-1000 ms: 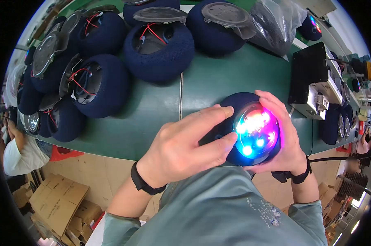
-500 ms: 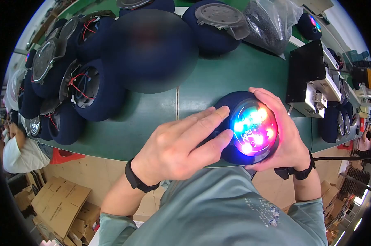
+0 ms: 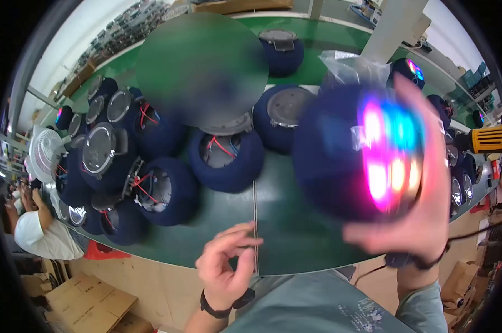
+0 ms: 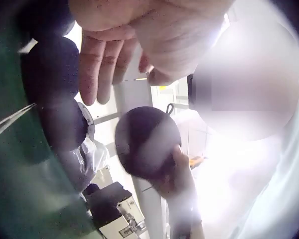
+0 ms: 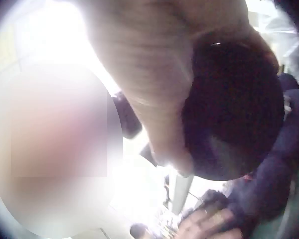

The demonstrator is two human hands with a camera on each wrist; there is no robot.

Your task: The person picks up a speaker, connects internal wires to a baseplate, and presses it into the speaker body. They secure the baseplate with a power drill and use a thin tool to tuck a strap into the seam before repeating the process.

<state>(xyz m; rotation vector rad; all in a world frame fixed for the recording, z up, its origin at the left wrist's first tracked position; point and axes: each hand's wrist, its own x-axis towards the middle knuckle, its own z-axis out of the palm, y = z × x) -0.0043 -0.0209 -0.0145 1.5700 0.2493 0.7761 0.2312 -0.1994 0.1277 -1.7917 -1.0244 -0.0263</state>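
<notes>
A round dark-blue, fabric-covered speaker (image 3: 334,161) is held up close to the head camera, blurred, its pink, blue and orange lights glowing on the side turned right. My right hand (image 3: 433,205) grips it from the right, fingers over the far side and thumb along the near side. In the right wrist view the thumb (image 5: 164,134) lies against the dark round body (image 5: 234,114). Over the table's front edge, my left hand (image 3: 226,263) hangs with its fingers loosely bent and nothing in them. The left wrist view shows the raised speaker (image 4: 144,142) beyond those fingers.
Several similar speakers (image 3: 226,169) with open tops and red wires crowd the left and middle of the green table (image 3: 295,244). A clear plastic bag (image 3: 354,69) lies behind the raised speaker. A black-and-silver box (image 4: 112,209) appears in the left wrist view.
My right hand has lifted the lit speaker off the table and tipped it, its lights now facing right. The left hand has let go and drawn back. The head view has tilted up.
</notes>
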